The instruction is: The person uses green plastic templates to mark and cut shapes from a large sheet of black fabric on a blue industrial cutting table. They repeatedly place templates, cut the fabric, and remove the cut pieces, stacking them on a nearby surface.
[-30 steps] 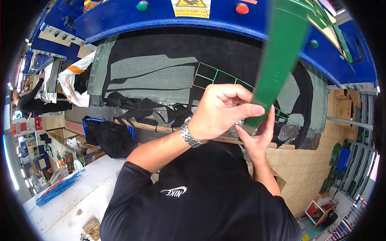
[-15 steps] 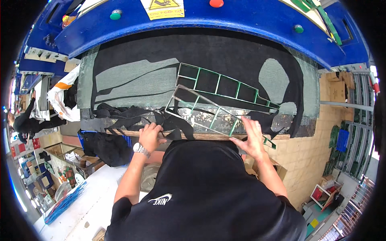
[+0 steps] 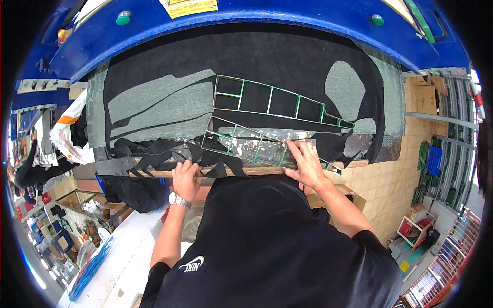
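Two long metal cutting dies with green-painted cross bars lie one behind the other. The far die rests on a black fabric sheet with pieces cut out of it. The near die slants along the front edge of the work surface. My right hand is closed on the near die, fingers over its far rail and thumb at its near side. My left hand leans on the wooden front edge, beside black fabric scraps; its fingers are bent, its thumb is apart, and it holds nothing visible.
A blue machine beam with green buttons spans the far side. Grey-green board shows through the fabric's cut-outs. A white bag and a dark heap of fabric are at left. At right, cardboard boxes stand by a metal rack.
The near die's left end has swung toward me, away from the far die, and a gap now shows between them. My right hand keeps hold; my left stays at the edge. The view has shifted slightly.
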`<action>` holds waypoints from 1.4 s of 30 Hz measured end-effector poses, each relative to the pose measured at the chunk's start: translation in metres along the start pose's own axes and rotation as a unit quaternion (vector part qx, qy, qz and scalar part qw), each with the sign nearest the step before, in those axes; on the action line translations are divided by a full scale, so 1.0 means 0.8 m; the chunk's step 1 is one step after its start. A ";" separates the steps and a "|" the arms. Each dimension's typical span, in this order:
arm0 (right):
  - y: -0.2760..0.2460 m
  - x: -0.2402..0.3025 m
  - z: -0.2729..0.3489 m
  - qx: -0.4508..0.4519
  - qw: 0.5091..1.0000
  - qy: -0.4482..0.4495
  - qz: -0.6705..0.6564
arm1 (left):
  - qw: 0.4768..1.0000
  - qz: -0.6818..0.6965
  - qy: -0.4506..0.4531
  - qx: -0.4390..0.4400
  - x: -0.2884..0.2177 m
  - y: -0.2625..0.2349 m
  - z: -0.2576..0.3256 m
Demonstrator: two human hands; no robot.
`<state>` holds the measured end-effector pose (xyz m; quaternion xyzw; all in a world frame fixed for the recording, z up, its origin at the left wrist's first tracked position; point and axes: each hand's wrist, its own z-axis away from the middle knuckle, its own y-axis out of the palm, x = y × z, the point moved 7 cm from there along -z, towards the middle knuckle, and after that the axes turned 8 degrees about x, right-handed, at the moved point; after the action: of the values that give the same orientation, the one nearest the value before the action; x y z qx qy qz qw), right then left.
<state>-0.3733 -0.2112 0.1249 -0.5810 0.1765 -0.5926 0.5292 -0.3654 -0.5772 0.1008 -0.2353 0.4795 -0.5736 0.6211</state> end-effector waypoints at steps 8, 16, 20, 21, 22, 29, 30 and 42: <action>-0.011 0.013 -0.027 0.073 0.997 0.037 0.003 | 0.996 0.074 0.039 0.004 0.011 -0.014 -0.001; -0.026 0.043 -0.106 0.119 0.986 -0.046 0.105 | 0.995 0.095 0.028 -0.008 0.016 -0.012 -0.005; -0.011 0.062 -0.140 0.175 0.968 -0.094 0.154 | 0.991 0.127 0.038 -0.029 0.018 -0.014 0.002; -0.007 0.064 -0.145 0.199 0.960 -0.100 0.168 | 0.989 0.139 0.041 -0.038 0.020 -0.014 0.005; -0.014 0.073 -0.147 0.203 0.956 -0.136 0.161 | 0.984 0.167 0.038 -0.052 0.020 -0.017 0.008; -0.138 0.146 -0.110 0.117 0.963 -0.195 0.148 | 0.946 0.286 0.023 -0.151 -0.009 -0.054 0.035; -0.166 0.151 -0.107 0.072 0.973 -0.175 0.135 | 0.939 0.305 0.034 -0.156 -0.025 -0.064 0.032; -0.285 0.113 -0.085 -0.285 0.836 0.036 -0.468 | 0.939 0.113 0.120 -0.303 -0.182 -0.163 -0.031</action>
<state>-0.5081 -0.2279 0.3405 -0.6974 0.0638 -0.7138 -0.0064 -0.4332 -0.4643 0.2472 -0.2855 0.7250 -0.3510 0.5192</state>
